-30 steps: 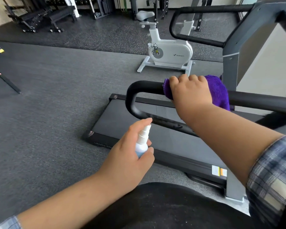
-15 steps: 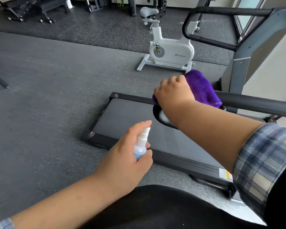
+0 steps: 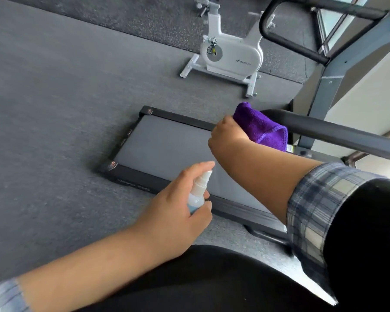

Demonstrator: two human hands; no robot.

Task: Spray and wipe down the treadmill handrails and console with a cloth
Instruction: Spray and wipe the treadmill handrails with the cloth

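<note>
My right hand (image 3: 229, 137) grips a purple cloth (image 3: 262, 129) wrapped over the rounded end of the near black handrail (image 3: 338, 135). The rail's curved end is hidden under the cloth and hand. My left hand (image 3: 178, 208) holds a small spray bottle (image 3: 198, 192) with a white nozzle and blue liquid, index finger over the top, low and left of the rail. The far handrail (image 3: 286, 40) loops at the upper right. The console is out of view.
The treadmill deck (image 3: 167, 149) lies on the grey floor below my hands. A white exercise bike (image 3: 231, 54) stands beyond it. The grey treadmill upright (image 3: 338, 73) rises at right, next to a pale wall and a window.
My right hand slid the cloth along the near rail to its rounded end, covering the curve. The view tilted downward. My left hand kept the bottle in about the same place.
</note>
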